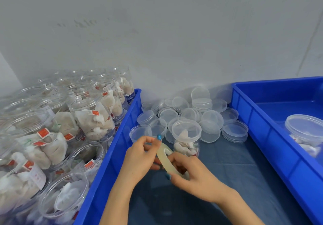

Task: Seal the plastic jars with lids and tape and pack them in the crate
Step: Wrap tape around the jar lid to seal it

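A pale roll of clear tape (166, 158) is held between both hands above the blue table cover. My right hand (194, 177) grips the roll's lower part with curled fingers. My left hand (141, 156) pinches at the roll's upper edge with thumb and fingertips. Just behind the roll stands a lidded clear jar (186, 137) holding white tea bags. A pile of loose clear lids (192, 114) lies behind it by the wall. At the right, a blue crate (272, 125) holds one lidded jar (305, 134).
A second blue crate (111, 153) at the left is packed with several open jars of tea bags (57, 134), stacked and tilted. A grey wall closes off the back. The blue cover (236, 181) lies between the two crates.
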A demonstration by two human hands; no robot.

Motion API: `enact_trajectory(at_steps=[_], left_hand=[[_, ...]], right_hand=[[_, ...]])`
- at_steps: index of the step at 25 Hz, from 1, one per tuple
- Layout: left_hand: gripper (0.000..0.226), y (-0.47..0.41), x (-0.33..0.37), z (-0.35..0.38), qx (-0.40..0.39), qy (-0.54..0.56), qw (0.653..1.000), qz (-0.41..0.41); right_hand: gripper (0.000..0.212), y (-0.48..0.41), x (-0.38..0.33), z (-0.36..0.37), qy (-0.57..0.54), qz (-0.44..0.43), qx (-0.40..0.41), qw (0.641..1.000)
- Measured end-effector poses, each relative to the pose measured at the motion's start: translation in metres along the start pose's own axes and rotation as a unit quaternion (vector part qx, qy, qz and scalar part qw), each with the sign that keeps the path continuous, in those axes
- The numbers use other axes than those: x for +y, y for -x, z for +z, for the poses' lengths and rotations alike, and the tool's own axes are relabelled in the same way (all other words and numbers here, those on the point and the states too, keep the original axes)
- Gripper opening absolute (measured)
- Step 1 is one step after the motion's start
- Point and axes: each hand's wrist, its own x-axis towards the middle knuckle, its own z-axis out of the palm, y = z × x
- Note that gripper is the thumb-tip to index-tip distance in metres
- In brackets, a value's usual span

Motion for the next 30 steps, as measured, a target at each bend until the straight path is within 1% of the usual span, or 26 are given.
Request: enact_trajectory(at_steps=[3, 4, 6, 8, 9, 12, 14, 16, 18, 19, 20, 22, 23, 25, 26, 28, 30], left_hand=[[0.008, -0.004, -0.005, -0.009, 0.014, -0.039, 0.999, 0.025], [0.008, -0.003, -0.008, -0.010, 0.017, -0.063, 0.997, 0.030], [0.012, 0.000, -0.012, -0.011, 0.014, -0.109, 0.993, 0.041], [0.015, 0.005, -0.013, -0.010, 0.033, -0.145, 0.986, 0.070], [0.016, 0.008, -0.013, -0.009, 0.054, -0.160, 0.981, 0.091], [0.017, 0.017, -0.012, 0.004, 0.112, -0.192, 0.960, 0.170], [0.015, 0.021, -0.011, 0.018, 0.131, -0.163, 0.956, 0.207], [0.018, 0.023, -0.011, 0.029, 0.154, -0.114, 0.954, 0.229], [0.018, 0.021, -0.011, 0.035, 0.179, -0.093, 0.948, 0.248], [0.017, 0.018, -0.012, 0.039, 0.187, -0.089, 0.944, 0.256], [0.017, 0.014, -0.013, 0.042, 0.194, -0.085, 0.941, 0.265], [0.012, 0.002, -0.019, 0.050, 0.202, -0.072, 0.933, 0.288], [0.008, -0.004, -0.023, 0.054, 0.196, -0.061, 0.932, 0.297], [0.003, -0.018, -0.032, 0.058, 0.164, -0.053, 0.937, 0.305], [0.005, -0.022, -0.036, 0.060, 0.141, -0.045, 0.942, 0.302], [0.015, -0.026, -0.039, 0.062, 0.098, 0.000, 0.952, 0.289], [0.022, -0.027, -0.040, 0.065, 0.079, 0.045, 0.956, 0.279]], right_hand=[[0.013, 0.000, 0.001, -0.011, -0.049, 0.020, 0.009, 0.999], [0.016, 0.001, 0.000, -0.014, -0.069, 0.026, 0.014, 0.997], [0.029, 0.003, -0.003, -0.020, -0.111, 0.033, 0.027, 0.993], [0.046, 0.005, -0.010, -0.030, -0.122, 0.049, 0.039, 0.991], [0.050, 0.007, -0.015, -0.035, -0.105, 0.062, 0.042, 0.992], [0.060, 0.017, -0.031, -0.056, 0.008, 0.095, 0.042, 0.995], [0.070, 0.028, -0.036, -0.069, 0.125, 0.127, 0.057, 0.982], [0.073, 0.038, -0.036, -0.077, 0.284, 0.147, 0.097, 0.943], [0.070, 0.043, -0.026, -0.082, 0.420, 0.141, 0.149, 0.884], [0.065, 0.043, -0.018, -0.084, 0.470, 0.127, 0.177, 0.856], [0.059, 0.042, -0.012, -0.086, 0.499, 0.114, 0.193, 0.837], [0.052, 0.037, -0.001, -0.088, 0.523, 0.091, 0.230, 0.816], [0.050, 0.035, 0.006, -0.087, 0.525, 0.078, 0.246, 0.811], [0.048, 0.033, 0.023, -0.082, 0.508, 0.075, 0.269, 0.815], [0.048, 0.033, 0.029, -0.079, 0.498, 0.082, 0.280, 0.817], [0.048, 0.034, 0.036, -0.073, 0.491, 0.088, 0.303, 0.812], [0.050, 0.031, 0.035, -0.072, 0.496, 0.090, 0.319, 0.803]])
